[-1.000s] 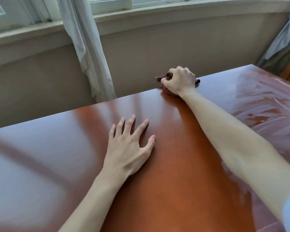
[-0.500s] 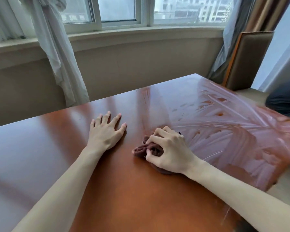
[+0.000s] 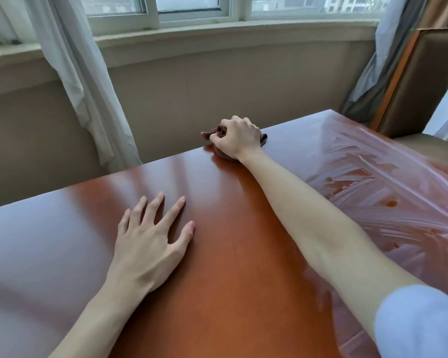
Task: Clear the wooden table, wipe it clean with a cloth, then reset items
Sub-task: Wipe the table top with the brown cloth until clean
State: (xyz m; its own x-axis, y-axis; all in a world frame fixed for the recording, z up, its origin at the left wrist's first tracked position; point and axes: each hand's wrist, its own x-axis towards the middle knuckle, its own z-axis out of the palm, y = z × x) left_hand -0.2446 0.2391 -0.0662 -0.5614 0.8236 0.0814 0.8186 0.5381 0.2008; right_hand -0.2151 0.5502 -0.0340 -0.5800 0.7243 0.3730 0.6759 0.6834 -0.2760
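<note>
The glossy reddish-brown wooden table [image 3: 230,267] fills the lower view. At its far edge my right hand [image 3: 237,138] grips a bunched brown cloth [image 3: 210,134], arm stretched out; most of the cloth is hidden under the fist. My left hand [image 3: 150,241] lies flat on the tabletop nearer me, fingers spread and straight, holding nothing. The table's right part [image 3: 388,202] is covered in whitish wet wipe streaks.
A beige wall and window sill [image 3: 192,40] run behind the table. A white curtain [image 3: 88,86] hangs at the back left. A brown padded chair back [image 3: 419,81] with orange wooden trim stands at the back right, beside a grey curtain [image 3: 373,68].
My right hand pulled the cloth from the far edge back to mid-table, then pushed it out to the far edge again. My left hand stayed flat on the table.
</note>
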